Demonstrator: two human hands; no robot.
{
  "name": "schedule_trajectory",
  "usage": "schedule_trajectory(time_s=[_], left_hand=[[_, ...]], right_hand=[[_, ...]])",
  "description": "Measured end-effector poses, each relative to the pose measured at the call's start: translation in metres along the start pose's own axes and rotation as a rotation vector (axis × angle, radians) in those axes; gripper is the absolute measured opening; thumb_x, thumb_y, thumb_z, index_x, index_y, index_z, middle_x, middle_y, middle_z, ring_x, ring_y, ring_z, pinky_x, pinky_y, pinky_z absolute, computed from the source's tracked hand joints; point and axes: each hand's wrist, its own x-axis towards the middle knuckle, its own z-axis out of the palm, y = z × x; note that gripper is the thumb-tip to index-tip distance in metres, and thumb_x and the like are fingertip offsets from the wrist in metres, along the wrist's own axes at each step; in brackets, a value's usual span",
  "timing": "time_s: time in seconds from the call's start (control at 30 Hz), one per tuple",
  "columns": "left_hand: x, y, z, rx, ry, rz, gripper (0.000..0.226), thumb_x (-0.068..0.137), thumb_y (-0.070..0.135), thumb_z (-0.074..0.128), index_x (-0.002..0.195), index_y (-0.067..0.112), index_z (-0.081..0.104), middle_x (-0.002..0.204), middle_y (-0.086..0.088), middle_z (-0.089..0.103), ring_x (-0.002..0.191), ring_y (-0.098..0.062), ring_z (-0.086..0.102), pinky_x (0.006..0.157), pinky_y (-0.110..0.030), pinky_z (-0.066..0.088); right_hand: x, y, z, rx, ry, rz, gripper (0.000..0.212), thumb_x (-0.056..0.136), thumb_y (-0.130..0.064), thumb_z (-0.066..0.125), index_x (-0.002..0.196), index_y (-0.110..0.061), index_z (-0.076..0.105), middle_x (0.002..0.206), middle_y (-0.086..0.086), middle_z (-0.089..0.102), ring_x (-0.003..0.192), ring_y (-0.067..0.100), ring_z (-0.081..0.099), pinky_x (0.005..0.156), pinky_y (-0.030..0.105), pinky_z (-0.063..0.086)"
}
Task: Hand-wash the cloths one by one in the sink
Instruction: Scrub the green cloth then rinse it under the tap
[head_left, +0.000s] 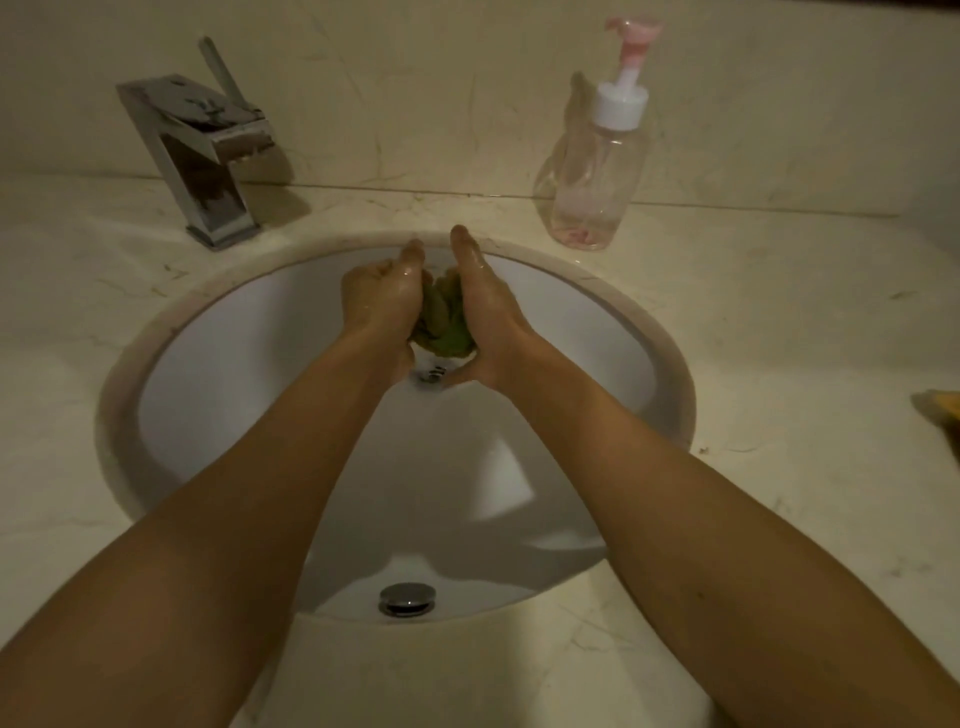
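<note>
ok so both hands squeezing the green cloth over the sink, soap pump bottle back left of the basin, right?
Bottle side wrong: head view shows the soap pump bottle back right of the sink; the tap is back left. The left hand and right hand do squeeze the green cloth over it.

Glossy white ceramic sink, mirror-bright chrome tap, clear plastic pump bottle, wet green cloth

Forearms extended, wet left hand and right hand together, gripping green cloth
</note>
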Motion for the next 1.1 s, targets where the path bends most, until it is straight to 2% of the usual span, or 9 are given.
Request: schedule_trajectory(time_s=[0.1, 0.23, 0.47, 0.53, 0.6, 0.67, 0.8, 0.97, 1.1], left_hand=[[-0.005, -0.006, 0.005, 0.112, 0.053, 0.263, 0.037, 0.104, 0.041, 0.047, 0.089, 0.012, 0.064, 0.083, -0.003, 0.069, 0.079, -0.014, 0.069, 0.075, -0.032, 0.058], [-0.006, -0.007, 0.008, 0.192, 0.124, 0.368, 0.006, 0.106, 0.018, 0.041, 0.105, 0.014, 0.045, 0.085, 0.008, 0.050, 0.075, -0.002, 0.052, 0.066, -0.015, 0.042], [-0.004, -0.006, 0.006, 0.227, 0.098, 0.398, 0.015, 0.099, 0.004, 0.038, 0.104, 0.015, 0.046, 0.088, 0.010, 0.049, 0.077, -0.002, 0.050, 0.067, -0.013, 0.040], [0.001, -0.009, 0.006, 0.214, 0.045, 0.342, 0.009, 0.101, 0.018, 0.041, 0.104, 0.015, 0.048, 0.090, 0.005, 0.058, 0.080, -0.008, 0.058, 0.074, -0.026, 0.053], [0.005, -0.008, 0.001, 0.253, -0.067, 0.191, 0.034, 0.101, 0.040, 0.038, 0.103, 0.013, 0.058, 0.092, -0.004, 0.069, 0.081, -0.017, 0.066, 0.073, -0.038, 0.057], [0.003, -0.005, -0.005, 0.333, -0.205, 0.008, 0.054, 0.104, 0.055, 0.029, 0.102, 0.015, 0.066, 0.092, -0.003, 0.073, 0.080, -0.017, 0.066, 0.064, -0.031, 0.051], [-0.004, -0.005, -0.002, 0.406, -0.276, 0.001, 0.064, 0.104, 0.061, 0.024, 0.087, 0.013, 0.063, 0.073, -0.002, 0.063, 0.054, -0.012, 0.048, 0.046, -0.022, 0.035], [0.003, -0.010, 0.005, 0.389, -0.059, 0.214, 0.046, 0.107, 0.043, 0.032, 0.082, 0.019, 0.062, 0.078, -0.001, 0.066, 0.068, -0.013, 0.060, 0.058, -0.026, 0.043], [-0.002, -0.009, 0.005, 0.448, -0.108, 0.258, 0.043, 0.107, 0.034, 0.035, 0.076, 0.014, 0.057, 0.073, -0.004, 0.059, 0.063, -0.015, 0.053, 0.058, -0.029, 0.039]], right_hand=[[-0.001, 0.010, 0.011, 0.096, -0.039, 0.109, 0.058, 0.097, -0.070, 0.047, 0.121, -0.022, 0.068, 0.110, 0.009, 0.074, 0.102, 0.027, 0.069, 0.080, 0.044, 0.061], [0.006, 0.013, 0.014, -0.127, 0.176, -0.034, 0.052, 0.106, -0.047, 0.040, 0.106, -0.005, 0.071, 0.083, 0.011, 0.070, 0.072, 0.024, 0.064, 0.055, 0.031, 0.051], [0.008, 0.013, 0.012, -0.349, 0.313, -0.322, 0.040, 0.106, -0.036, 0.037, 0.081, -0.016, 0.062, 0.095, 0.016, 0.072, 0.091, 0.035, 0.069, 0.089, 0.053, 0.057], [0.010, 0.012, 0.007, -0.368, 0.321, -0.426, 0.039, 0.108, -0.037, 0.036, 0.077, -0.023, 0.057, 0.092, 0.010, 0.071, 0.091, 0.029, 0.068, 0.090, 0.051, 0.055], [0.011, 0.009, 0.001, -0.371, 0.332, -0.542, 0.032, 0.108, -0.032, 0.042, 0.078, -0.024, 0.052, 0.086, 0.003, 0.064, 0.084, 0.020, 0.062, 0.081, 0.039, 0.050], [0.014, 0.006, -0.005, -0.372, 0.317, -0.610, 0.021, 0.106, -0.023, 0.048, 0.087, -0.020, 0.053, 0.094, 0.006, 0.062, 0.085, 0.020, 0.059, 0.075, 0.034, 0.047], [0.018, 0.007, -0.009, -0.380, 0.240, -0.473, 0.019, 0.105, -0.023, 0.045, 0.092, -0.019, 0.058, 0.100, 0.011, 0.064, 0.090, 0.026, 0.063, 0.078, 0.042, 0.056], [0.012, 0.008, -0.001, -0.134, 0.097, -0.072, 0.047, 0.102, -0.061, 0.046, 0.099, -0.019, 0.067, 0.094, 0.008, 0.073, 0.090, 0.027, 0.071, 0.081, 0.045, 0.062], [0.015, 0.012, 0.005, -0.241, 0.276, -0.170, 0.053, 0.098, -0.059, 0.046, 0.089, -0.013, 0.072, 0.083, 0.005, 0.070, 0.082, 0.026, 0.066, 0.080, 0.044, 0.057]])
